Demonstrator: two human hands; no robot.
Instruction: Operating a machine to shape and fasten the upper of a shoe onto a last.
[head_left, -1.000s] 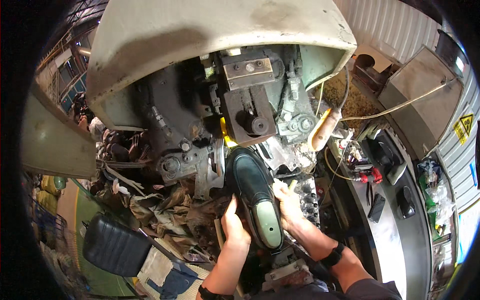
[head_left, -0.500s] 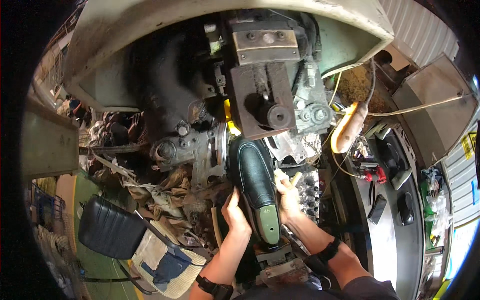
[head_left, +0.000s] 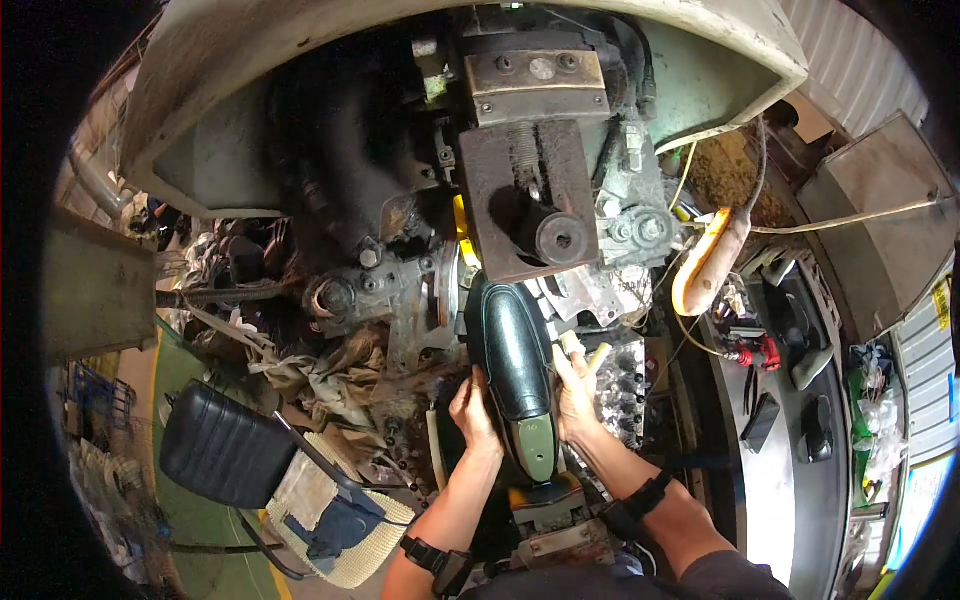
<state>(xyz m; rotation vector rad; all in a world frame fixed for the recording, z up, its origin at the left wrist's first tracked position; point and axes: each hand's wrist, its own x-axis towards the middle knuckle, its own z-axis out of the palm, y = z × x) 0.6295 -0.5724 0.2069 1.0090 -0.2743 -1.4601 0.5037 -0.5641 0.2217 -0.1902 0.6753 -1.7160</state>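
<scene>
A black leather shoe upper (head_left: 514, 350) with light stitching is stretched over a green shoe last (head_left: 536, 447), its toe pointing away from me under the machine's dark metal block (head_left: 527, 200). My left hand (head_left: 477, 414) is closed against the left side, with its fingers bent. From the right, my right hand (head_left: 575, 395) grips the other side, its fingertips toward the machine and pale wrappings at the finger ends. Both hands hold the shoe between them. The heel end of the last is above a metal support (head_left: 548, 515). The underside of the shoe is hidden.
A lit work lamp (head_left: 711, 265) hangs at the right, beside a grey bench (head_left: 765, 490) carrying a red tool (head_left: 765, 353) and a dark phone-like slab (head_left: 761, 422). A black chair (head_left: 225, 445) stands at the left. The machine's pale hood (head_left: 250, 60) arches overhead.
The shoe has turned slightly, and its heel end looks more foreshortened. Both hands have moved along with it, keeping their hold. The whole view has shifted a little.
</scene>
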